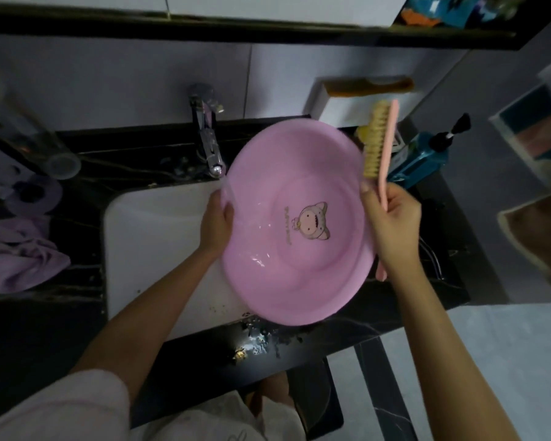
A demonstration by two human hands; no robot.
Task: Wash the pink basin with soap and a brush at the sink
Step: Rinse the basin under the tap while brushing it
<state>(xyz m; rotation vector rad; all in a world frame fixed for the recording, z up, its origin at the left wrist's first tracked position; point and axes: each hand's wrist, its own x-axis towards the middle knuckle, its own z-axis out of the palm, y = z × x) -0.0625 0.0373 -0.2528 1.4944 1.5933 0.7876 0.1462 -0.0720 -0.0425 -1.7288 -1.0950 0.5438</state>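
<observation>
The pink basin (299,265) is tilted over the right side of the white sink (153,230), its inside facing me, with a cartoon print at the bottom. My left hand (215,222) grips its left rim. My right hand (392,218) holds a pink-handled scrub brush (377,144) upright by the basin's right rim, bristles facing left toward the basin. A blue pump soap bottle (422,160) stands just right of the brush.
A chrome tap (209,144) rises behind the sink. Lilac cloths (23,259) and clear cups (45,148) lie on the black counter at the left. A white box (347,106) stands behind the basin. Wet debris (261,338) is on the counter's front edge.
</observation>
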